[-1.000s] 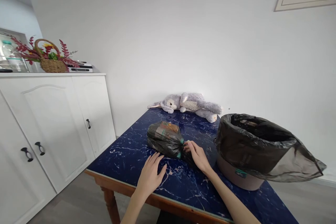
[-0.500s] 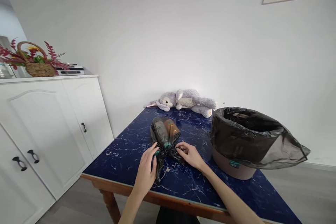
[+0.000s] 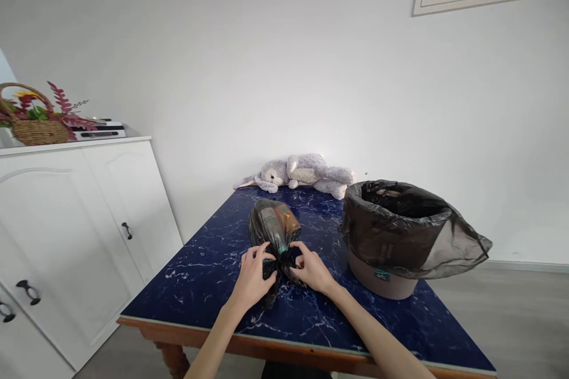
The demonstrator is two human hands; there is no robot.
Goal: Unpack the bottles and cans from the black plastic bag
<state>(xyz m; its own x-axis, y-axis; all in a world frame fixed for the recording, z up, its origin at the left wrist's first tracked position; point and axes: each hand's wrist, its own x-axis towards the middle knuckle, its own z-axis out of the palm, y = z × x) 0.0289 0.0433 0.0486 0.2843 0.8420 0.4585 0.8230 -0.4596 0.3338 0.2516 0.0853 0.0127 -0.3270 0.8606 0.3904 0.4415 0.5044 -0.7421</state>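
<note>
Translucent black plastic bag (image 3: 260, 225), rounded and filled, lies near the middle of the dark blue marble-patterned table (image 3: 200, 290), somewhat towards the near edge; its bulging end points to the far edge and its gathered neck towards the near one; through the film show a greyish bottle-like shape (image 3: 272, 222) and an orange-brown packet (image 3: 288, 222). The left hand (image 3: 251, 277) pinches the gathered plastic between thumb and fingers on one side of the neck; the right hand (image 3: 313, 272) grips it likewise on the other, so both are closed on the bag, with loose plastic hanging below the left. As far as can be judged, the filling is done and the neck is drawn together; whether any knot is begun or complete cannot be told, since the fingers cover that spot, so the fastening seems the part left undone. Near the table's right edge stands a round brownish-grey bin (image 3: 384, 289); a black liner (image 3: 395, 243) already covers its rim, open at the top, though a slack sheet juts out past the right edge; a grey plush rabbit (image 3: 306, 175) lies along the far edge, well apart from the hands.
</note>
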